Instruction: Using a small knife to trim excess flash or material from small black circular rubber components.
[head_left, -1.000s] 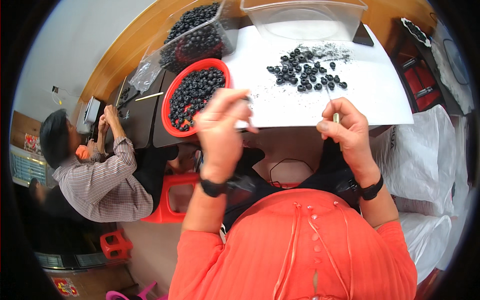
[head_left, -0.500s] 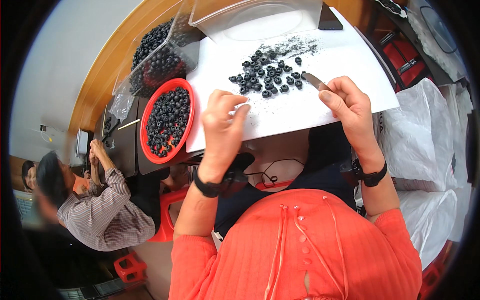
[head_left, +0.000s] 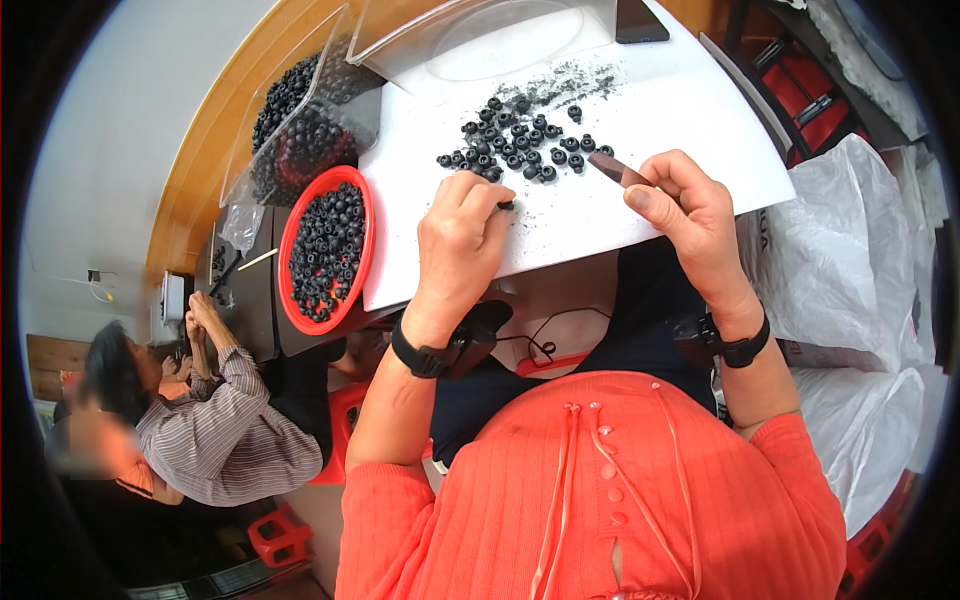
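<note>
My left hand (head_left: pixel 460 240) is closed in a pinch over the white board, with a small black piece (head_left: pixel 507 206) at its fingertips. That piece looks like the small black ball-shaped parts with short necks and holes (head_left: pixel 532 157) lying in a loose group just beyond my hands. My right hand (head_left: pixel 690 205) is closed around a small knife (head_left: pixel 618 171), its blade pointing up and left toward the pile. The knife's handle is mostly hidden in the palm. To the left of my left hand stands a red oval bowl (head_left: pixel 369 215) holding many similar black parts.
Black crumbs (head_left: pixel 575 82) are scattered across the white board (head_left: pixel 715 130). Behind are a clear bin (head_left: pixel 590 25), a dark phone (head_left: pixel 640 20) and another clear bin (head_left: pixel 372 115) with black parts. White plastic bags (head_left: pixel 830 260) stand right. A co-worker in a striped shirt (head_left: pixel 225 425) sits left.
My left hand has come nearer the pile and turned, and now pinches a small black piece. The knife stays in my right hand. The view has shifted slightly.
</note>
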